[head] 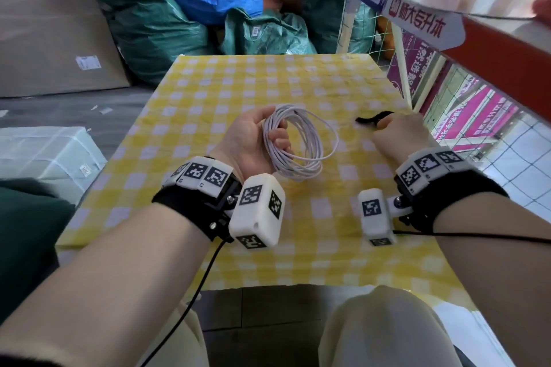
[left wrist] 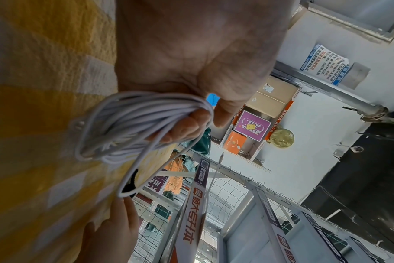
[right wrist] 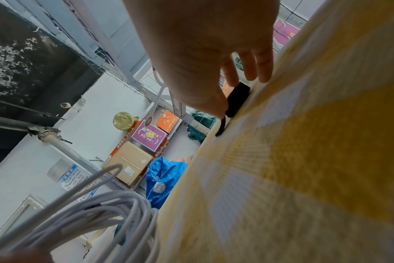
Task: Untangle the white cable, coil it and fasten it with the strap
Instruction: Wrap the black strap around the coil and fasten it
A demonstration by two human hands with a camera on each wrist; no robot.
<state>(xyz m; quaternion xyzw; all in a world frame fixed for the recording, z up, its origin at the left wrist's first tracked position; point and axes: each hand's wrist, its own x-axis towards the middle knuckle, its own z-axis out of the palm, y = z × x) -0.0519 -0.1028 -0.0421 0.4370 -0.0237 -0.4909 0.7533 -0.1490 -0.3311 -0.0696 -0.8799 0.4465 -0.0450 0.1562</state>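
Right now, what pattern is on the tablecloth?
Yellow and white checks on the tablecloth; the head view shows it best.

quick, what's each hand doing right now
Left hand: grips the coiled white cable.
Right hand: at the black strap on the table; grip unclear.

I read "顺大号升本" in red on the white shelf-edge sign (head: 423,27). Square black-and-white coded markers sit on both wrist units (head: 253,211). Print on the blue wall notice (left wrist: 325,64), the purple box (left wrist: 251,127) and the parcel labels is too small to read.
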